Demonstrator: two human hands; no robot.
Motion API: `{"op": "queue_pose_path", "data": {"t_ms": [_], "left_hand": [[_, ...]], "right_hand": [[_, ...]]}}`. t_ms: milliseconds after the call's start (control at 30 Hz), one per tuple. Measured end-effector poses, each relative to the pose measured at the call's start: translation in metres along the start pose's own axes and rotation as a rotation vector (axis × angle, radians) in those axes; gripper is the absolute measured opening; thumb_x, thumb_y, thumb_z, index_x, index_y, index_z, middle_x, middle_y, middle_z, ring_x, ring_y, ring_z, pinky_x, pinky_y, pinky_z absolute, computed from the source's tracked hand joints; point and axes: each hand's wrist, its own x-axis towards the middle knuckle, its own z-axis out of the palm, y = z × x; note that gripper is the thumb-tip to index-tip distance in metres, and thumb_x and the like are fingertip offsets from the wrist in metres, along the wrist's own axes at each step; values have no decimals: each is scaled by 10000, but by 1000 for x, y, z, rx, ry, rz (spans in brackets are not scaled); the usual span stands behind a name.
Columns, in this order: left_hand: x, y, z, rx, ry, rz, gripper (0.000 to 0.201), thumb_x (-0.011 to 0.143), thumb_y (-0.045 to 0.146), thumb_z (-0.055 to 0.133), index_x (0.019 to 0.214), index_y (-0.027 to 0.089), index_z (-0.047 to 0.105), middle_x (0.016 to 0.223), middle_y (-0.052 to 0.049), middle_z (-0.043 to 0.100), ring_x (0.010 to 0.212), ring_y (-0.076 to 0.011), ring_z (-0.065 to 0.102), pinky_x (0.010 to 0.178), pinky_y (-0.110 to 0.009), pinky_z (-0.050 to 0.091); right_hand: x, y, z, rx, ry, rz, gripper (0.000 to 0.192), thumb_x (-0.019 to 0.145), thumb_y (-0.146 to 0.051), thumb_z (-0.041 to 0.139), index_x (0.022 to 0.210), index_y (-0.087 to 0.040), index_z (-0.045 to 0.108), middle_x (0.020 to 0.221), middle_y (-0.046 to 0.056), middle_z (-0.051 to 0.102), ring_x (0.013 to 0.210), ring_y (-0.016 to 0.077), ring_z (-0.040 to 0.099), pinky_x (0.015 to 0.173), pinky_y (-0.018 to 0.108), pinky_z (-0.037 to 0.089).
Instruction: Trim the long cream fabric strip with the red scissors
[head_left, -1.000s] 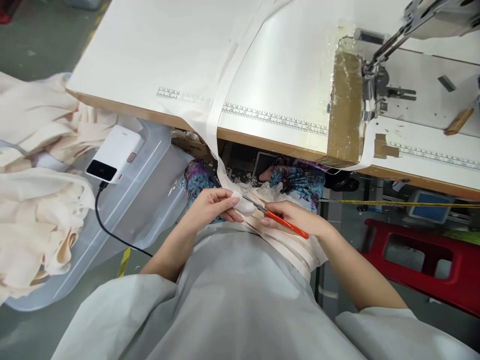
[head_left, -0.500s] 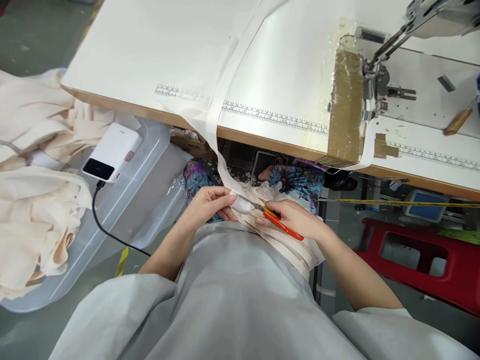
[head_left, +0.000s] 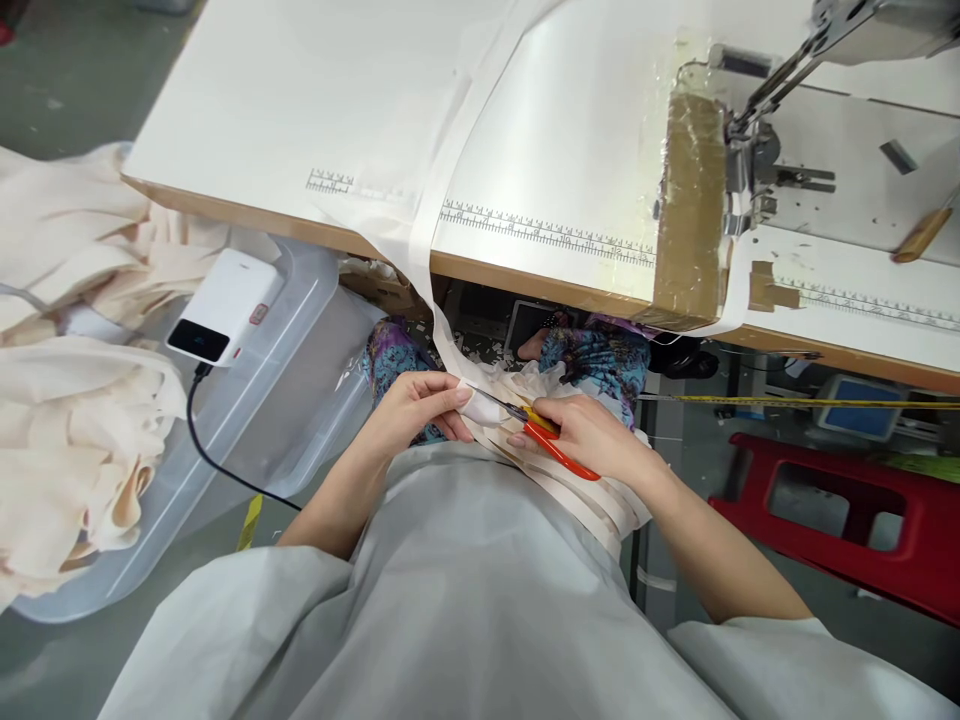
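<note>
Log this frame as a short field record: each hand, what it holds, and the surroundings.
left hand: pinches the end of a white fabric strip
right hand: grips small red-handled thread snips, blades at the strip
strip path: hangs from the white sewing table to the lap
left side: clear plastic bin, white power bank, cream fabric pile

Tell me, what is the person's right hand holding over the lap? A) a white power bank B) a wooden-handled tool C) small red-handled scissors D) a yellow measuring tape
C: the right hand grips small red-handled scissors, blades pointing at the white fabric strip pinched by the left hand.
</note>
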Motion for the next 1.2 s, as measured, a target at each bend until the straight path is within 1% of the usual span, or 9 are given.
{"op": "queue_pose_path", "data": {"t_ms": [200,533,633,733,867,967,1033,1100,1200], "left_hand": [[0,-1,0,5,-24,-13,331,728,465,746,699,153,638,577,-37,685,556,-181,688,551,-239,538],[-2,3,-1,24,-8,-17,345,738,484,737,732,150,652,578,-43,693,563,-187,693,564,-246,542],[-1,3,-1,52,-12,-21,354,759,496,720,756,151,638,599,-51,705,604,-203,711,586,-257,550],[2,0,5,53,-54,-33,380,762,514,711,821,153,605,653,-65,724,660,-223,728,616,-272,558],[3,0,16,51,-175,-19,417,823,526,627,1025,185,499,698,-53,727,704,-242,735,630,-311,568],[7,25,12,304,-121,157,330,895,484,526,1039,188,504,770,-48,716,661,-206,707,587,-296,545],[16,59,0,615,109,411,243,898,398,547,995,175,557,852,-49,695,709,-179,677,644,-290,534],[32,100,-13,896,396,626,200,863,311,607,986,154,594,952,-66,657,912,-208,647,812,-323,520],[69,156,-23,1204,540,636,247,795,223,682,990,92,607,1101,-118,583,1178,-306,529,970,-402,449]], "right_hand": [[4,-4,-3,-148,15,4,535,899,-701,326,667,-221,375,602,18,482,523,148,371,526,289,178],[6,4,1,-80,58,5,544,884,-692,387,614,-220,393,561,16,468,516,148,394,533,291,197],[5,7,-4,74,69,-4,487,865,-646,466,644,-219,384,604,1,483,540,137,394,542,277,230],[11,0,-4,397,88,-63,380,843,-567,544,741,-213,448,726,0,547,629,136,464,588,255,330],[23,-14,10,583,245,-82,315,803,-469,584,709,-211,429,705,-19,504,637,124,451,585,244,362],[23,-14,16,483,410,-101,238,822,-378,539,694,-212,427,669,-21,479,615,123,432,583,252,358],[14,-9,14,415,497,-112,185,835,-338,531,723,-209,460,690,-10,506,627,131,457,608,263,379],[-1,-3,9,413,550,-94,160,839,-336,567,765,-209,502,734,4,553,656,146,504,637,275,410],[-28,6,0,538,579,-27,187,845,-396,616,838,-220,552,843,42,631,753,197,586,697,314,461]]}}
